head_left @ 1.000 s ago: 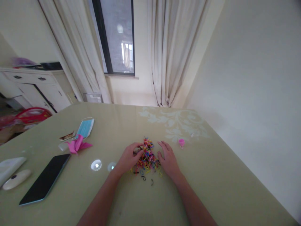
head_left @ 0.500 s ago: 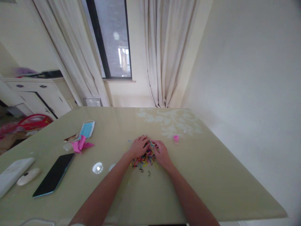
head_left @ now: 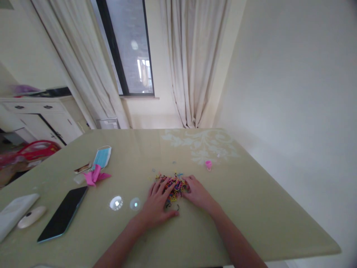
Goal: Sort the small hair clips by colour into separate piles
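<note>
A heap of small rubber bands (head_left: 176, 189) in many colours lies on the table between my hands. My left hand (head_left: 157, 205) rests at the heap's left and near side, fingers spread over its left edge and thumb stretched toward the near side. On the right, my right hand (head_left: 198, 191) touches the heap's edge, its fingers and thumb apart around that side. A few loose bands lie by the heap, among them a dark one (head_left: 177, 207) near my left thumb. Whether any band is under my fingers is hidden.
A small pink item (head_left: 208, 165) stands beyond my right hand. To the left are a blue face mask (head_left: 102, 157), a pink folded piece (head_left: 95, 176), a dark phone or tablet (head_left: 63, 214) and a white rounded object (head_left: 32, 217). A wall borders the table's right side.
My left hand has moved from the far top of the heap to its near left side and spread its fingers. My right hand has shifted slightly nearer. The heap looks more gathered.
</note>
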The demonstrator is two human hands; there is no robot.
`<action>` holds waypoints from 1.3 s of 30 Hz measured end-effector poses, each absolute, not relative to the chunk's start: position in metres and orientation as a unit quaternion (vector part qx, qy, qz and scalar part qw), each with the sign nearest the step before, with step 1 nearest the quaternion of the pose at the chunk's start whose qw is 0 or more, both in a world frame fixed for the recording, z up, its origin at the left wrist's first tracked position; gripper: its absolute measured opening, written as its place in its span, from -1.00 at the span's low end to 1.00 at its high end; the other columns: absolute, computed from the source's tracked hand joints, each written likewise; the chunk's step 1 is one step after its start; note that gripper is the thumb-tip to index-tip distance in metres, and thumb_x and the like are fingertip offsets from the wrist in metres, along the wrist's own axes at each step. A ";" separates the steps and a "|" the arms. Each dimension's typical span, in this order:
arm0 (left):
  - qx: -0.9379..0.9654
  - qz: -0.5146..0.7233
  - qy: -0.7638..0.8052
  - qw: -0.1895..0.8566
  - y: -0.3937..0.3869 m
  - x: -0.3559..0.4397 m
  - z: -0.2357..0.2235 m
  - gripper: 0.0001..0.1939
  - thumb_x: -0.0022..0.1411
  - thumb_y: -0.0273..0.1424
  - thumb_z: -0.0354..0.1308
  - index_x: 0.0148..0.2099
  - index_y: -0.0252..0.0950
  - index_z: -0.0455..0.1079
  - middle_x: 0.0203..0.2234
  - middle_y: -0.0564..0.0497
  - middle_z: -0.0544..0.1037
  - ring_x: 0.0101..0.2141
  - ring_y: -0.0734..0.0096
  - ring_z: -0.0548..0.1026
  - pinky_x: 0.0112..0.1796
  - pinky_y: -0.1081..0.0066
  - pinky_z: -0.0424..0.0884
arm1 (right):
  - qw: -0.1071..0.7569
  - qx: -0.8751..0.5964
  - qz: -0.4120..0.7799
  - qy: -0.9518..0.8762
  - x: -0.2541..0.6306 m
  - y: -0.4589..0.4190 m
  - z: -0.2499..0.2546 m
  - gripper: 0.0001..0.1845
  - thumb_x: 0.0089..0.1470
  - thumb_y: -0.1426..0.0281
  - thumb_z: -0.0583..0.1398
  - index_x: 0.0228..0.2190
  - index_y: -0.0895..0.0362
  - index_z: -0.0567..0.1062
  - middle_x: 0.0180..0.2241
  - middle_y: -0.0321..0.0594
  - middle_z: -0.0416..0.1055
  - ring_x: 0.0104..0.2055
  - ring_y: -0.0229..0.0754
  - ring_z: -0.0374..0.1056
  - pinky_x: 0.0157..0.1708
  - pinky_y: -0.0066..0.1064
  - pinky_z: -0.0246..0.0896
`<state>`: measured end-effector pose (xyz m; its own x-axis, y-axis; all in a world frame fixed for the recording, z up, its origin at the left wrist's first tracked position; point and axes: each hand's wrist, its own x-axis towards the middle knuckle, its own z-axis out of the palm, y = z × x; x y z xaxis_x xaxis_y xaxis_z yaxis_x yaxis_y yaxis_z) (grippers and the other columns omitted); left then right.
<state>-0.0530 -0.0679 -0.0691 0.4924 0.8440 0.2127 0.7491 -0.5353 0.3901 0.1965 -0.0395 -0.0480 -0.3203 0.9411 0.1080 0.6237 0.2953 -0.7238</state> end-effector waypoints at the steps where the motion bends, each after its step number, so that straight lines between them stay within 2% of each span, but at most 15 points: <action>1: 0.853 0.189 0.471 0.122 -0.067 -0.048 -0.071 0.08 0.13 0.25 0.28 0.55 0.03 0.00 0.50 -0.12 0.10 0.45 -0.31 0.00 0.38 -0.24 -0.05 | 0.274 -0.512 0.290 -0.760 0.188 -0.035 -0.047 -0.42 0.01 0.51 0.35 0.10 0.07 0.55 0.00 -0.05 0.48 0.00 -0.01 0.45 0.11 -0.16 0.37; 4: 0.830 0.193 0.508 0.125 -0.051 -0.029 -0.071 0.08 0.14 0.17 0.32 0.54 -0.13 0.05 0.47 -0.23 0.16 0.42 -0.29 0.08 0.37 -0.20 -0.02 | 0.279 -0.501 0.296 -0.764 0.162 -0.013 -0.044 -0.56 -0.02 0.54 0.35 -0.05 0.13 0.62 -0.09 -0.06 0.52 -0.06 -0.01 0.47 0.05 -0.17 0.38; 7: 0.784 0.227 0.566 0.117 -0.024 -0.018 -0.067 -0.12 0.22 -0.18 0.33 0.50 -0.20 0.12 0.38 -0.28 0.32 0.34 -0.21 0.26 0.29 -0.16 0.15 | 0.291 -0.480 0.307 -0.768 0.142 0.009 -0.043 -0.60 -0.05 0.58 0.35 -0.11 0.12 0.63 -0.14 -0.11 0.59 -0.07 -0.02 0.50 0.05 -0.19 0.37; 9: 0.764 0.254 0.579 0.129 -0.006 -0.020 -0.063 -0.24 0.20 -0.41 0.27 0.43 -0.23 0.21 0.23 -0.26 0.48 0.22 -0.10 0.40 0.21 -0.07 0.30 | 0.301 -0.462 0.321 -0.770 0.133 0.021 -0.041 -0.67 0.01 0.58 0.32 -0.15 0.12 0.64 -0.19 -0.15 0.63 -0.11 -0.05 0.53 0.01 -0.21 0.40; 12: 0.753 0.315 0.553 0.167 0.013 -0.034 -0.054 -0.31 0.15 -0.58 0.19 0.34 -0.25 0.31 0.15 -0.20 0.53 0.14 0.08 0.50 0.19 0.06 0.38 | 0.320 -0.431 0.347 -0.769 0.129 0.033 -0.036 -0.71 0.20 0.51 0.22 -0.08 0.07 0.64 -0.17 -0.19 0.66 -0.15 -0.11 0.56 -0.04 -0.25 0.46; 16: 0.737 0.352 0.536 0.214 0.023 -0.063 -0.041 -0.35 0.12 -0.55 0.22 0.28 -0.27 0.38 0.10 -0.14 0.58 0.09 0.12 0.55 0.16 0.13 0.44 | 0.334 -0.414 0.364 -0.765 0.145 0.043 -0.032 -0.63 0.28 0.42 0.20 0.09 0.03 0.58 0.02 -0.16 0.62 -0.05 -0.12 0.57 0.01 -0.25 0.48; 20: 0.750 0.316 0.518 0.264 0.022 -0.085 -0.038 -0.38 0.19 -0.48 0.17 0.32 -0.29 0.35 -0.02 -0.10 0.66 -0.04 0.18 0.61 0.06 0.18 0.51 | 0.319 -0.445 0.353 -0.759 0.174 0.047 -0.040 -0.57 0.21 0.45 0.24 0.11 0.07 0.57 0.09 -0.07 0.55 -0.13 -0.12 0.57 -0.04 -0.22 0.49; 25: 0.776 0.306 0.514 0.200 0.005 -0.089 -0.046 -0.49 0.30 -0.31 0.15 0.26 -0.27 0.43 0.15 -0.19 0.58 0.14 0.07 0.53 0.21 0.08 0.38 | 0.298 -0.495 0.308 -0.756 0.194 0.042 -0.051 -0.47 0.06 0.35 0.41 0.08 0.15 0.59 0.03 0.05 0.50 -0.04 0.02 0.50 0.05 -0.09 0.41; 27: 0.786 0.281 0.528 0.157 -0.009 -0.086 -0.051 -0.45 0.31 -0.23 0.19 0.31 -0.23 0.41 0.22 -0.20 0.53 0.20 0.00 0.46 0.25 0.02 0.32 | 0.290 -0.498 0.293 -0.762 0.193 0.037 -0.053 -0.41 -0.01 0.32 0.46 0.08 0.15 0.59 0.04 0.04 0.48 0.05 0.07 0.45 0.14 -0.07 0.33; 29: 0.775 0.252 0.569 0.109 -0.024 -0.082 -0.058 -0.30 0.28 -0.09 0.26 0.41 -0.12 0.30 0.35 -0.18 0.38 0.32 -0.14 0.32 0.29 -0.12 0.19 | 0.282 -0.493 0.287 -0.771 0.187 0.033 -0.053 -0.39 -0.03 0.33 0.47 0.09 0.13 0.58 0.04 0.01 0.48 0.09 0.07 0.41 0.19 -0.09 0.28; 32: 0.769 0.227 0.593 0.073 -0.038 -0.075 -0.069 -0.08 0.19 -0.03 0.35 0.50 -0.12 0.14 0.45 -0.22 0.20 0.40 -0.25 0.15 0.32 -0.15 0.11 | 0.270 -0.477 0.286 -0.786 0.169 0.033 -0.053 -0.45 -0.03 0.40 0.46 0.04 0.11 0.60 0.00 -0.05 0.50 0.05 0.02 0.42 0.14 -0.18 0.29; 34: 0.755 0.234 0.607 0.078 -0.035 -0.070 -0.073 -0.13 0.25 -0.08 0.31 0.49 -0.21 0.14 0.41 -0.28 0.25 0.36 -0.19 0.25 0.30 -0.10 0.16 | 0.265 -0.464 0.287 -0.795 0.153 0.037 -0.053 -0.57 0.00 0.45 0.42 -0.04 0.10 0.63 -0.08 -0.11 0.53 0.00 -0.01 0.43 0.09 -0.22 0.30; 36: 0.740 0.254 0.615 0.096 -0.024 -0.065 -0.075 -0.27 0.33 -0.17 0.23 0.44 -0.29 0.18 0.30 -0.29 0.39 0.26 -0.10 0.37 0.25 -0.03 0.25 | 0.262 -0.455 0.290 -0.800 0.138 0.043 -0.054 -0.69 0.02 0.50 0.38 -0.14 0.10 0.65 -0.18 -0.17 0.55 -0.08 -0.04 0.45 0.03 -0.25 0.31; 39: 0.740 0.279 0.599 0.128 -0.003 -0.060 -0.073 -0.32 0.29 -0.28 0.26 0.39 -0.30 0.24 0.19 -0.25 0.48 0.19 -0.03 0.43 0.21 0.03 0.31 | 0.264 -0.442 0.299 -0.803 0.119 0.050 -0.054 -0.81 0.06 0.54 0.32 -0.25 0.11 0.65 -0.28 -0.20 0.58 -0.18 -0.07 0.47 -0.06 -0.27 0.33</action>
<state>-0.0601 -0.0034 -0.0725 0.1281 0.9572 0.2594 0.8144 -0.2508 0.5233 0.1191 0.0505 -0.0537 -0.4699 0.8680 0.1605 0.5520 0.4309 -0.7139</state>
